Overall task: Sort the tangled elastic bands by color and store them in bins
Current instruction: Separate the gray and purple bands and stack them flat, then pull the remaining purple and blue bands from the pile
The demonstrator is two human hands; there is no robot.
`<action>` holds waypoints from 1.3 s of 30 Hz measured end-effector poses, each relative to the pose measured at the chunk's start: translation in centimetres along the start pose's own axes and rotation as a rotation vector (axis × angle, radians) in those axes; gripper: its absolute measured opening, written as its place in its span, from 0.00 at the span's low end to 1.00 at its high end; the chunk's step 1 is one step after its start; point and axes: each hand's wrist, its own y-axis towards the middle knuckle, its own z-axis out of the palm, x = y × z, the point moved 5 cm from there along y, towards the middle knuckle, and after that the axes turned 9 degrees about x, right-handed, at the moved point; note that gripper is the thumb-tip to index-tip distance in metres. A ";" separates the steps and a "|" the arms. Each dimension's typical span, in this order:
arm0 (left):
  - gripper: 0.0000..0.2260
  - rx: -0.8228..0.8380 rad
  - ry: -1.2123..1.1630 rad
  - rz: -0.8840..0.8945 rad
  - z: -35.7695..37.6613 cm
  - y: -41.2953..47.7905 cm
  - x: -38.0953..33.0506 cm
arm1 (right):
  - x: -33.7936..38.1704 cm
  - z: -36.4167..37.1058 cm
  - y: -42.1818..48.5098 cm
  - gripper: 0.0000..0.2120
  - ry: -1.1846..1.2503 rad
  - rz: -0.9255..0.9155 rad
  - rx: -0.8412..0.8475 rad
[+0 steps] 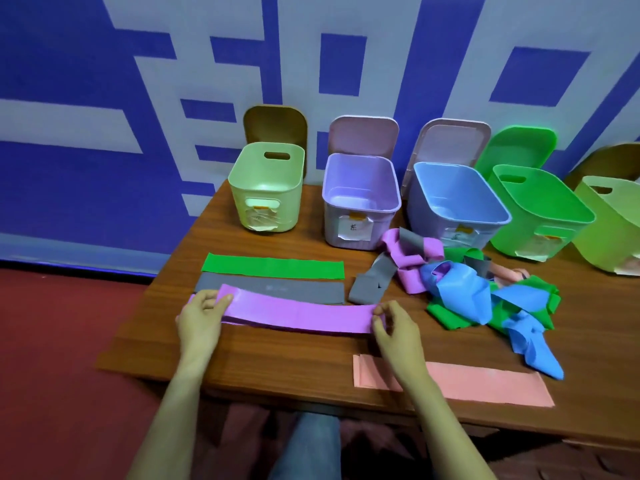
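Observation:
A purple elastic band is stretched flat between my hands. My left hand grips its left end and my right hand pinches its right end. Behind it a grey band and a green band lie flat. A pink band lies flat near the front edge, partly under my right forearm. A tangled heap of purple, grey, blue, green and pink bands sits to the right. Along the back stand a pale green bin, a purple bin, a blue bin, a bright green bin and a yellow-green bin.
The wooden table ends just left of my left hand and near my knees. Lids lean against the blue and white wall behind the bins. Red floor lies to the left. The bins carry paper labels on their fronts.

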 end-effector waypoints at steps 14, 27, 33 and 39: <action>0.06 -0.055 0.130 -0.042 -4.0 3.5 2.7 | 2.1 6.3 2.4 0.06 -0.162 -0.007 0.140; 0.04 -0.091 0.152 -0.048 -2.7 3.4 4.3 | 1.9 7.4 2.5 0.05 -0.298 0.070 0.091; 0.11 -0.234 0.311 -0.011 -1.9 1.9 3.4 | 2.2 6.9 2.0 0.06 -0.354 0.066 0.001; 0.10 -0.152 0.689 0.096 -0.1 1.6 2.8 | 2.2 7.4 1.4 0.08 -0.554 0.041 -0.015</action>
